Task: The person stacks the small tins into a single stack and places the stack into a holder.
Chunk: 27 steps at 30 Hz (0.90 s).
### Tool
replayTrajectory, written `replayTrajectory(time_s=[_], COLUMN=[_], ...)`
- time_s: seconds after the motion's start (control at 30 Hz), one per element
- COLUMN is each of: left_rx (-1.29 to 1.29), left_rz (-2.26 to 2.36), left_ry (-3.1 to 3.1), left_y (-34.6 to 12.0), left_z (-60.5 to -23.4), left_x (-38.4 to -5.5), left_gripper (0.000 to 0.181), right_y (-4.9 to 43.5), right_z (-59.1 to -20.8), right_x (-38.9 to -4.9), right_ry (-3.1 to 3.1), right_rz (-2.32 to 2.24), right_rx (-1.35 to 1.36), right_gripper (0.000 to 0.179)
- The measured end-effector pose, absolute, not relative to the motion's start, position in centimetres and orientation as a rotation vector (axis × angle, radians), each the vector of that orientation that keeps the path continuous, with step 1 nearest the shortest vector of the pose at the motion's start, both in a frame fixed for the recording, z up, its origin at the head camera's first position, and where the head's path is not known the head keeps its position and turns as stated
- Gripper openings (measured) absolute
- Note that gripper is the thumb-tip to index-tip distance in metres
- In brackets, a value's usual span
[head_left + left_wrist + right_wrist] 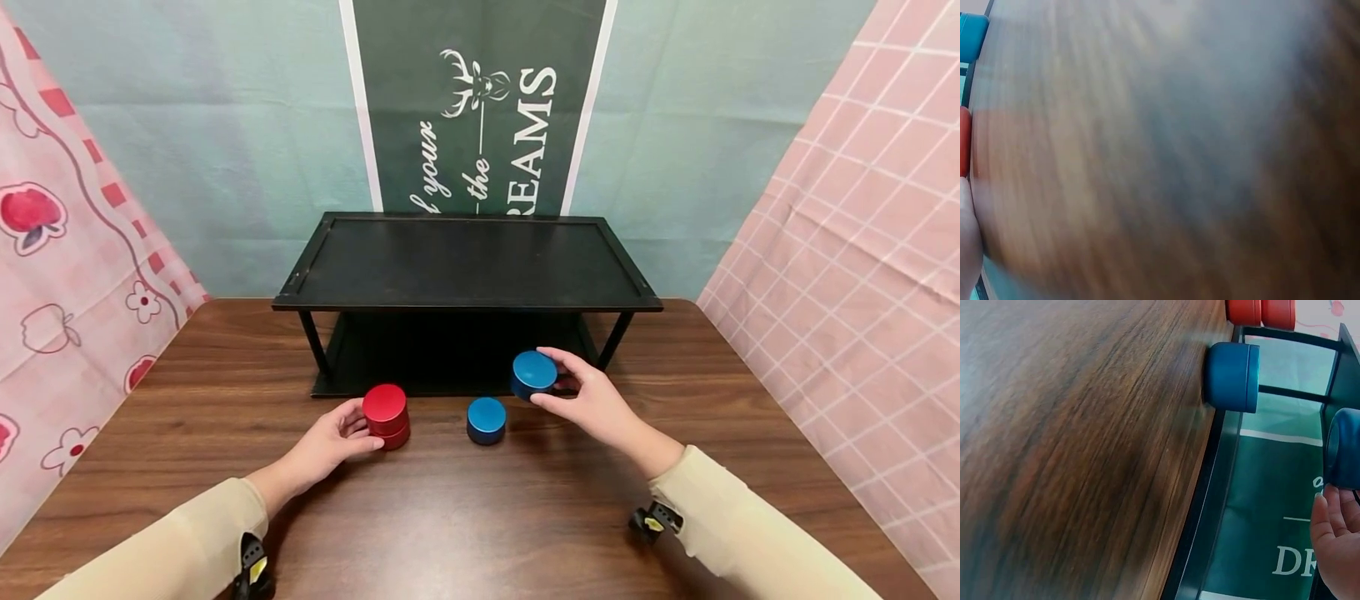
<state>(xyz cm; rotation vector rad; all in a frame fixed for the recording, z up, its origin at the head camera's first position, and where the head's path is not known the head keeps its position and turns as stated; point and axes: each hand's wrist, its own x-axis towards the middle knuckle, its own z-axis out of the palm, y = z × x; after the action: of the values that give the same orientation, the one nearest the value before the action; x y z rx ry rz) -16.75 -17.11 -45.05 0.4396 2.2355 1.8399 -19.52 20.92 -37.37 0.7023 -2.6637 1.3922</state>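
Two red round tins (pixel 386 408) stand one on the other at the table's middle left. My left hand (pixel 328 443) grips this stack from its left side, thumb low at the front, fingers behind. In the left wrist view only a sliver of red tin (pixel 964 142) and part of the hand show. My right hand (pixel 592 406) pinches a blue round tin (pixel 534 372) between thumb and fingers, raised off the table before the shelf. Its recessed underside faces the camera in the right wrist view. A second blue tin (pixel 1230 377) stands on the wood between the hands.
A black two-tier shelf (pixel 465 262) stands at the back of the brown wooden table (pixel 465 533), its lower board just behind the tins. Behind it hangs a green cloth (pixel 262 125) with lettering. Pink cloths (pixel 862 275) line both sides.
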Motion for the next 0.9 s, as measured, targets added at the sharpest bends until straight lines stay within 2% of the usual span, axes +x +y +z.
replayTrajectory(time_s=[0.9], left_rx=[0.436], left_rz=[1.857], left_ry=[2.217], left_y=[-16.9], left_z=[-45.0], left_x=[-16.8], left_gripper=[0.059], right_y=[16.6], right_z=[-37.4], right_x=[-19.8], right_ry=[-2.693], right_rz=[1.476], right_rx=[0.798], right_gripper=[0.062])
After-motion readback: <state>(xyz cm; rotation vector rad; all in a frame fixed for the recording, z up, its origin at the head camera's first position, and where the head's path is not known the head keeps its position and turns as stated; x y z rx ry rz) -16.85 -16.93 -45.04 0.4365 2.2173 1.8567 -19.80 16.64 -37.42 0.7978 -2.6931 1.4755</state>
